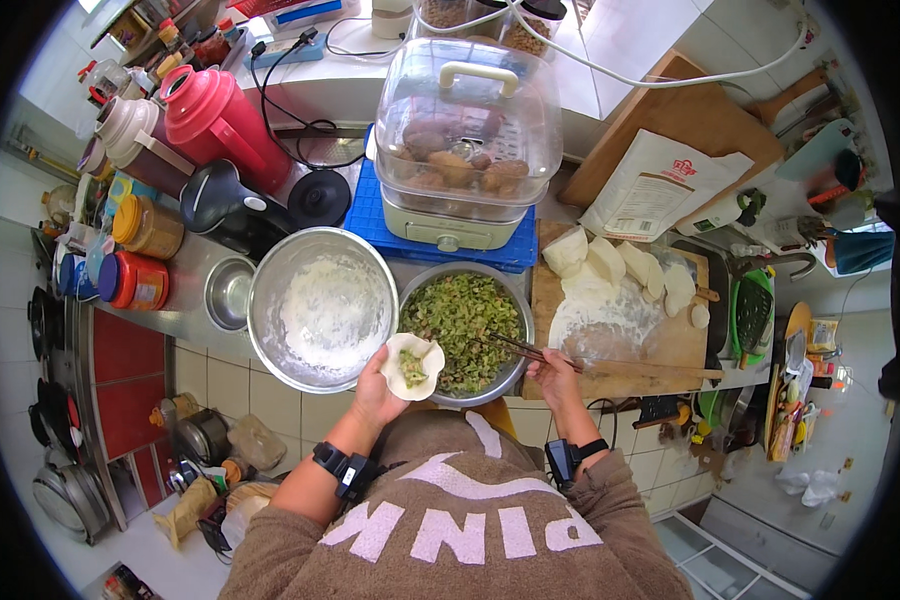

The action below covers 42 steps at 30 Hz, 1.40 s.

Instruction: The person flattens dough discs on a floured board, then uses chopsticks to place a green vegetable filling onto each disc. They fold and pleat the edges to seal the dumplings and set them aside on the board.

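Observation:
My left hand (379, 390) holds a round dough wrapper (426, 384) flat on its fingers, with a small heap of green chopped filling (411, 366) in the middle. In my right hand (556, 381) is a pair of dark chopsticks (521, 346), their tips over the filling in a metal bowl (526, 330). That bowl is nearly full of finely chopped green filling (457, 322). Left of it stands a large steel basin (259, 352) dusted inside with white flour (337, 307). The wrapper is held in front of the gap between the two bowls, overlapping the filling bowl's near left rim.
A floured wooden board (615, 375) at right bears dough pieces (607, 262) and a rolling pin (645, 368). A steamer (450, 217) with a clear lid stands behind the bowls. Left are a small steel bowl (229, 296), a black kettle (225, 210), jars (139, 281) and a pink thermos (229, 127).

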{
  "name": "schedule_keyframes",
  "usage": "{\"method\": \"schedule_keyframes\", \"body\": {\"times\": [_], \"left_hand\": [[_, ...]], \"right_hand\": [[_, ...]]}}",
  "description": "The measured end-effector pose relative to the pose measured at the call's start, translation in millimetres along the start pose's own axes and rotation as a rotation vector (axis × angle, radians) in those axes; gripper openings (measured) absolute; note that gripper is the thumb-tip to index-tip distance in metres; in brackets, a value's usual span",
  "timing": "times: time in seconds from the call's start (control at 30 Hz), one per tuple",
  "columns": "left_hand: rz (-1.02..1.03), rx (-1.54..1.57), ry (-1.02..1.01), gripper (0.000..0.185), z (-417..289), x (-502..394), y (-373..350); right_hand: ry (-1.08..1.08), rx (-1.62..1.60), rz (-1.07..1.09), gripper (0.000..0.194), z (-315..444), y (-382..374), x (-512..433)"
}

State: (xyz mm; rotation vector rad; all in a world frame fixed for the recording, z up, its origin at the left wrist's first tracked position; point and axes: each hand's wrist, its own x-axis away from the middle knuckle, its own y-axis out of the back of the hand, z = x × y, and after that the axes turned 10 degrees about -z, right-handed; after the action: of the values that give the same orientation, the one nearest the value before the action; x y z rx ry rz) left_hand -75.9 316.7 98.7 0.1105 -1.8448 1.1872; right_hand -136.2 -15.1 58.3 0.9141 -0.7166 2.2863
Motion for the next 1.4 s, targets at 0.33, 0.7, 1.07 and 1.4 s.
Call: {"method": "schedule_keyframes", "body": {"times": [0.33,0.7,1.07,1.4], "left_hand": [[0.033,-0.1,0.07,0.049,25,-30,-38],[0.022,-0.107,0.117,0.046,45,-44,-61],[-0.047,-0.091,0.018,0.044,9,-17,-26],[-0.074,-0.065,-0.017,0.046,1,-4,0]], "right_hand": [[0.347,0.255,0.107,0.01,58,-39,83],[1.243,0.882,0.213,0.009,93,-89,159],[0.208,0.308,-0.167,0.015,1,8,46],[-0.019,-0.023,-0.08,0.017,-37,17,13]]}}
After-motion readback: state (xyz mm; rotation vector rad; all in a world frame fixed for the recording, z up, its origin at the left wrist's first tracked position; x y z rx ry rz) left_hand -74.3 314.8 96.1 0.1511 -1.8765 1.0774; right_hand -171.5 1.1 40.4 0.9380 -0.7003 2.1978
